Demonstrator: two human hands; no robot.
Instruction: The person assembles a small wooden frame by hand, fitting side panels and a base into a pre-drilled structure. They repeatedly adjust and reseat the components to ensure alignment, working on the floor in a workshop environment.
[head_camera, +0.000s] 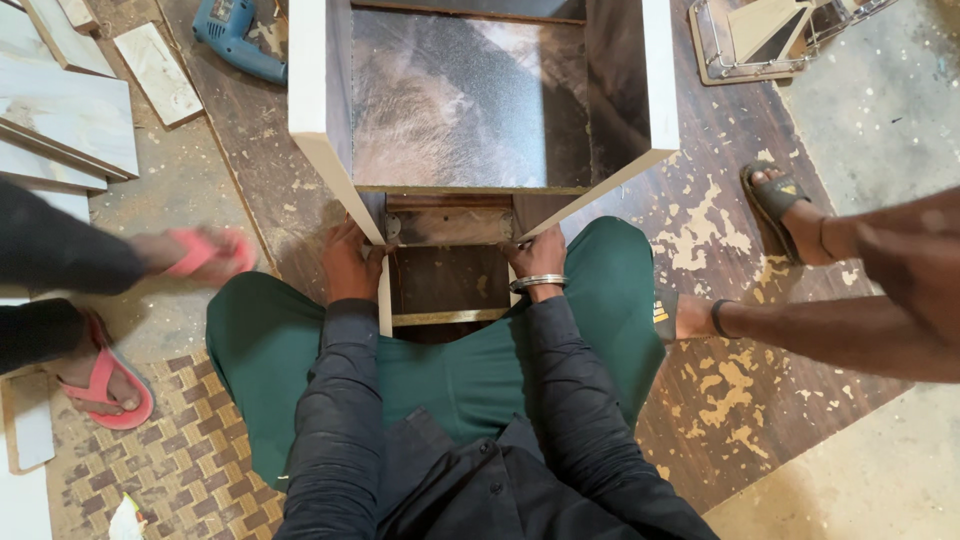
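Between the seated person's knees at frame centre, a small wooden drawer box lies below the open cabinet, its long axis running up-frame. Left hand and right hand clasp its opposite sides, equally near.

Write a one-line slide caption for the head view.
Both hands, left and right, grip the near corners of a white-edged cabinet carcass on a worn floor.
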